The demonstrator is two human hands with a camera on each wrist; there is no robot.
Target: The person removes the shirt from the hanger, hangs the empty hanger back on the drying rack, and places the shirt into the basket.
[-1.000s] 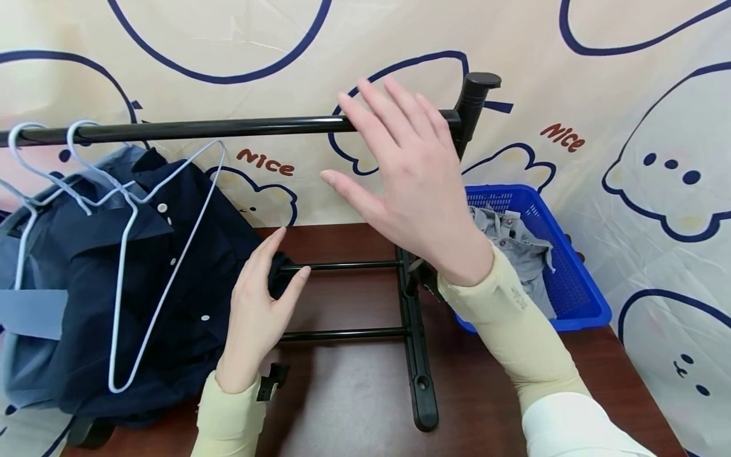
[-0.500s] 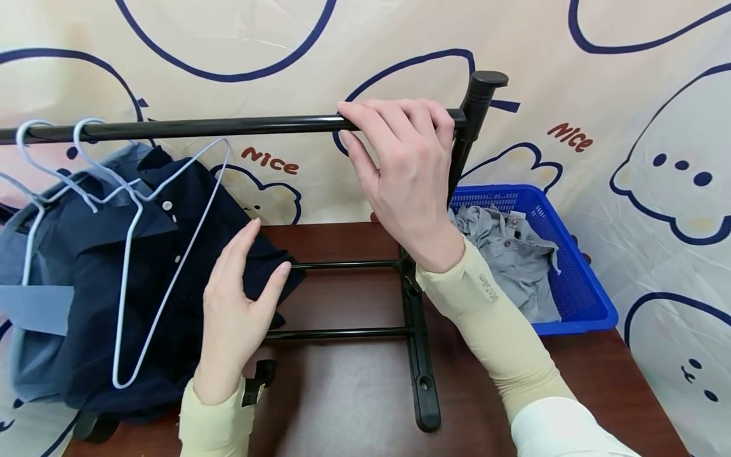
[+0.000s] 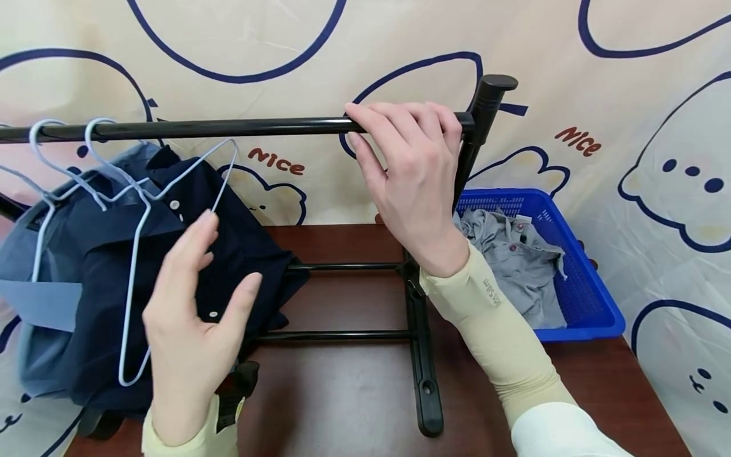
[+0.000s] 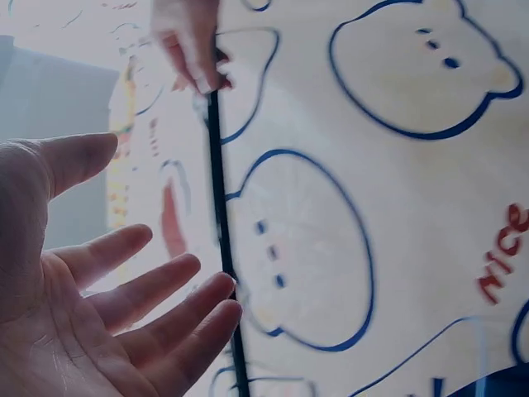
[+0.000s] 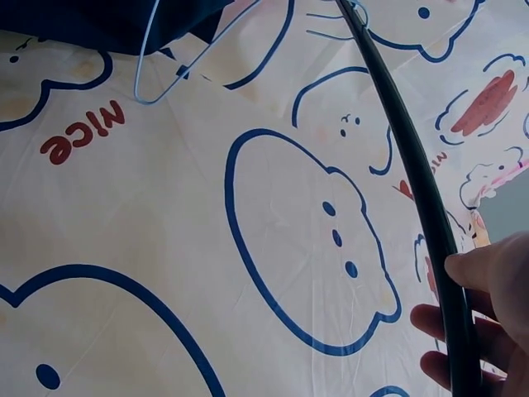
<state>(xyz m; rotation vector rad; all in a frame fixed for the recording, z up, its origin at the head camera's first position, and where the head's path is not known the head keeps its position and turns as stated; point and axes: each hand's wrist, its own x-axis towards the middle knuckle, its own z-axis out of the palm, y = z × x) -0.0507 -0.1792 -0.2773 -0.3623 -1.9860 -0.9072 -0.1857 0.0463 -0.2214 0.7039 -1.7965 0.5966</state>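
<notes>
My right hand (image 3: pixel 419 184) grips the black rail (image 3: pixel 257 127) of a clothes rack near its right end. In the right wrist view its thumb lies on one side of the rail and its fingers (image 5: pixel 442 318) curl round the other. My left hand (image 3: pixel 191 330) stands spread with nothing in it, in front of a navy shirt (image 3: pixel 245 241). It covers part of a light blue hanger (image 3: pixel 136 285) that hooks over the rail. Another light blue hanger (image 3: pixel 42 241) hangs further left beside a grey-blue garment (image 3: pixel 46 362).
A blue plastic basket (image 3: pixel 594 295) with a grey garment (image 3: pixel 520 266) stands at the right on the brown table (image 3: pixel 342 400). The rack's black foot (image 3: pixel 428 387) and lower bars (image 3: pixel 342 335) extend over the table. A patterned cloth (image 3: pixel 400 38) hangs behind.
My right hand has come down from above the rail and closed round it. My left hand has moved left and nearer the hangers, staying spread.
</notes>
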